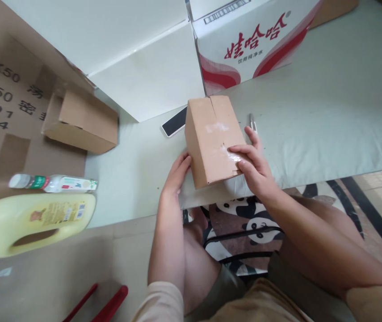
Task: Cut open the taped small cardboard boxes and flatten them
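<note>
Cardboard is what I am handling: a small brown box (212, 138) is sitting closed near the front edge of the pale green mat (311, 125), its flaps meeting in a seam along the top. My left hand (176, 175) is lying flat and open against the box's left side near the lower corner, fingers stretched out, steadying it rather than gripping. My right hand (253, 165) is resting on the top and the right side, fingers spread and pressing down on a strip of clear tape (232, 156) that is shining across the flap seam; it is not closing around anything.

Just behind the box on its left, a dark phone (174, 121) is lying flat on the mat, partly hidden by the box. Just beyond my right fingers a slim silvery tool (251, 121) is lying, too small for me to tell what it is. Further back a white carton with red lettering (244, 40) is standing beside a larger plain white carton (137, 58). Well off to the left an open brown box (81, 123) is lying on flattened printed cardboard (3, 89), and nearer me a small clear bottle (53, 183) is lying on its side just above a big yellow jug (33, 223). Two red handles (100, 304) are showing at the bottom edge.
</note>
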Demonstrator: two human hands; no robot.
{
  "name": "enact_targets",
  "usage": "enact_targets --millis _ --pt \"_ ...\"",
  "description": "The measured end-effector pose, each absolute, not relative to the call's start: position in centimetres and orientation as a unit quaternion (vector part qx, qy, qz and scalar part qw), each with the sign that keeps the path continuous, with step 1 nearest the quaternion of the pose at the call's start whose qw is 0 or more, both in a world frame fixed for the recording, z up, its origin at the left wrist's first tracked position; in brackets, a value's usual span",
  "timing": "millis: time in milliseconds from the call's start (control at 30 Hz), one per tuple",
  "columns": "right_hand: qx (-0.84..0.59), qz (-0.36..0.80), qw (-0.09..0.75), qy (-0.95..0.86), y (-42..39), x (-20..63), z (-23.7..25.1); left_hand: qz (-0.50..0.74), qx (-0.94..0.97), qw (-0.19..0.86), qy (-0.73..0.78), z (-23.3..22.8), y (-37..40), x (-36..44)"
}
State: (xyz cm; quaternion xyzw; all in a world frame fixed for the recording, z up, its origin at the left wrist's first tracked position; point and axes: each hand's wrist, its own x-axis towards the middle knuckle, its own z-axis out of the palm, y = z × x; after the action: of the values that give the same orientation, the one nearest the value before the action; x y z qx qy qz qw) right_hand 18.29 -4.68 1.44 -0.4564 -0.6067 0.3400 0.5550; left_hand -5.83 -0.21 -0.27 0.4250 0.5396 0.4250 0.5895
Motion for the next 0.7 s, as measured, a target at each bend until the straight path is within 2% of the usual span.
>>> enact_targets --millis 200,467,700 --pt "-0.396 0.474 0.529 -0.582 -4.6 18.8 0.9 0.465 0.406 0.584 0.527 -0.1 -0.5 -5.8" --pt "-0.329 0.566 0.524 -0.545 -4.7 17.4 1.6 0.604 0.380 0.528 0.461 1.7 -0.8 -6.4" --pt "-0.318 0.559 0.532 -0.551 -4.3 16.9 1.4 0.569 0.284 0.602 0.483 1.0 -1.3 -6.3"
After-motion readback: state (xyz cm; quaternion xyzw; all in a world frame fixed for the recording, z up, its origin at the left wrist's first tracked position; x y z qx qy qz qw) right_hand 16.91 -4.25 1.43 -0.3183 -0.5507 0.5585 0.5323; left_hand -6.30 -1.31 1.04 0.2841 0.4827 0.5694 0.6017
